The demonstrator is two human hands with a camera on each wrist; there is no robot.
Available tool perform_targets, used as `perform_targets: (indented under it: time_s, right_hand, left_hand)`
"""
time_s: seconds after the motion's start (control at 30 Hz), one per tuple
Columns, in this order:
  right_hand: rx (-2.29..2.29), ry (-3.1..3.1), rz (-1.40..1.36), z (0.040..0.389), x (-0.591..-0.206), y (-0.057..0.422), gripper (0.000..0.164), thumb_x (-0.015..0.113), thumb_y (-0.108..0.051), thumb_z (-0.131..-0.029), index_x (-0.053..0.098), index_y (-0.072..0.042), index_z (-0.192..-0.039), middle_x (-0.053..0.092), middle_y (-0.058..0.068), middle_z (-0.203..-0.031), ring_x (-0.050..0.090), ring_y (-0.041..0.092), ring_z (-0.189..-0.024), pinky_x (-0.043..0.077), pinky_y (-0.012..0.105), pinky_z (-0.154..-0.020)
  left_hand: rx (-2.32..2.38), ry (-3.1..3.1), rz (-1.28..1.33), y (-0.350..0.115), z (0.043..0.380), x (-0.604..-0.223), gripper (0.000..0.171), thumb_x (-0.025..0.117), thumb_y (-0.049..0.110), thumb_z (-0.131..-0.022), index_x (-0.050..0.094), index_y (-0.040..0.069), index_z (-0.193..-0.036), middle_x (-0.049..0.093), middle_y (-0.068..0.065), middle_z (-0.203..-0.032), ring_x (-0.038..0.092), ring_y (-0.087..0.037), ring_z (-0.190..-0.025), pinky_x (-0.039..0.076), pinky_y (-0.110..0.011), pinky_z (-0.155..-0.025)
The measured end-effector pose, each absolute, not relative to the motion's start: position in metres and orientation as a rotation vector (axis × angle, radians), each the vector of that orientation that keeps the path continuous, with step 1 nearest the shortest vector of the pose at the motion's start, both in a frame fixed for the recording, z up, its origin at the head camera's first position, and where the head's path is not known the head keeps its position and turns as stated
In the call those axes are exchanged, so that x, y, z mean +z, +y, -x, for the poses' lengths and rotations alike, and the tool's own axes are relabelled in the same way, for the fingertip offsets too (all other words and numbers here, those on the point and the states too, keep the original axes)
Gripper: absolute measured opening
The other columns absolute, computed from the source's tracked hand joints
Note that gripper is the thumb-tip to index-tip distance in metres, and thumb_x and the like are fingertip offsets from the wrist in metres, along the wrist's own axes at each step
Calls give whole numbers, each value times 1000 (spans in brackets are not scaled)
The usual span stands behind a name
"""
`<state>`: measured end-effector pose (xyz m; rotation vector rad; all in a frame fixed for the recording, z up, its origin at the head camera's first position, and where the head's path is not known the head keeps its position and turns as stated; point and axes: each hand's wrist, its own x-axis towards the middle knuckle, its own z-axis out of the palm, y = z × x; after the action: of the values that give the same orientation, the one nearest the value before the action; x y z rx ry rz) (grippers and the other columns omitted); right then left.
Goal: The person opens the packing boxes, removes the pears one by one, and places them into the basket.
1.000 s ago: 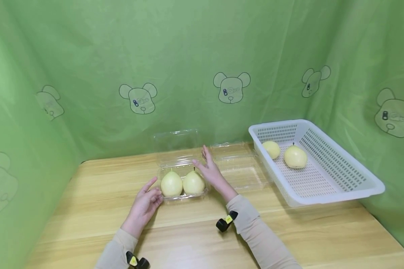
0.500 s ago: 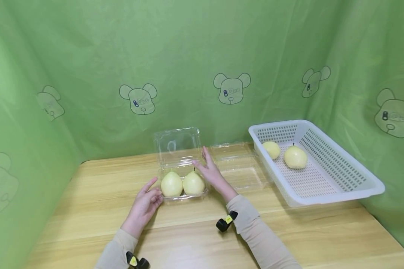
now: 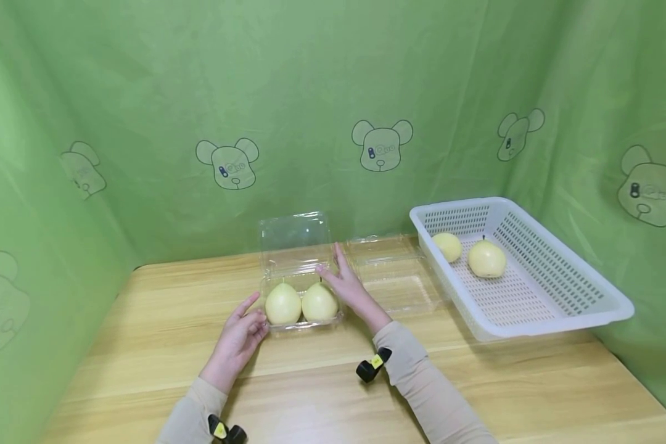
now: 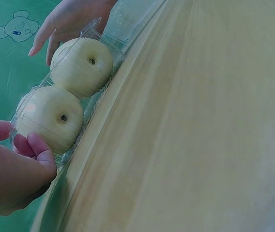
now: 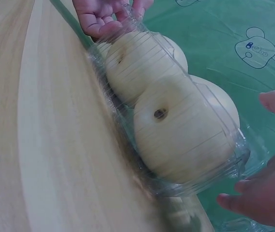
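Observation:
Two pale yellow pears (image 3: pixel 283 304) sit side by side in a clear plastic clamshell box (image 3: pixel 306 327) on the table. Its lid (image 3: pixel 295 240) stands raised at the back. At the box's left front corner, my left hand (image 3: pixel 240 336) holds the edge with curled fingers, thumb and fingertips (image 4: pixel 41 145) right at the plastic wall. Along the right side is my right hand (image 3: pixel 351 288), fingers extended and spread. In the right wrist view this hand (image 5: pixel 268 183) lies beside the box end, and the pears' undersides (image 5: pixel 186 130) show through the plastic.
Another clear clamshell box (image 3: pixel 396 293) lies with its lid up, right of my right hand. A white perforated basket (image 3: pixel 560 324) at the right holds two more pears (image 3: pixel 486 259). Green curtain (image 3: pixel 311 74) encloses the wooden table (image 3: pixel 311 394) at the back and sides.
The raised lid has tipped up a little and shifted slightly right at its top edge. Both hands, the pears and the basket stay where they were.

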<state>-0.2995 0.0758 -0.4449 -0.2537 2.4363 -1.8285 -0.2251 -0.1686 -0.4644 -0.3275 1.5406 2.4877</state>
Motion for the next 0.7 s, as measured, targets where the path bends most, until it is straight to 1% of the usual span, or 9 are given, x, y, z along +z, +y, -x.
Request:
perform_targets:
  time_s: [0.07,0.2,0.5,0.7]
  right_hand:
    - [-1827,2434,235,299,-445,75,90,58,-43,-94,-4,-27,-158,6,12,-165,13,34,-151,15,55,-121]
    - [-1827,2440,234,300,-445,74,90,59,-39,-95,-3,-24,-158,4,11,-165,11,36,-152,13,57,-121]
    - [-1773,2474,247,300,-446,74,91,57,-45,-94,-4,-23,-158,2,11,-166,10,36,-152,12,57,-120]
    - [-1721,2498,233,298,-446,73,90,57,-43,-95,-5,-24,-158,-1,12,-165,9,40,-151,12,61,-119]
  left_hand:
    - [2487,1532,335,-169,225,-464,70,51,-8,-87,31,11,-151,56,7,-82,54,-5,-66,49,-21,-79]
    - [2479,1532,335,-169,225,-463,70,51,-7,-88,31,12,-151,56,7,-81,54,-5,-66,49,-21,-79]
    - [2480,1530,336,-170,225,-463,70,51,-8,-87,31,12,-151,57,6,-80,53,-6,-65,49,-21,-78]
    - [2469,1536,335,-169,224,-464,71,51,-9,-86,31,10,-151,57,7,-77,52,-6,-63,48,-21,-77]
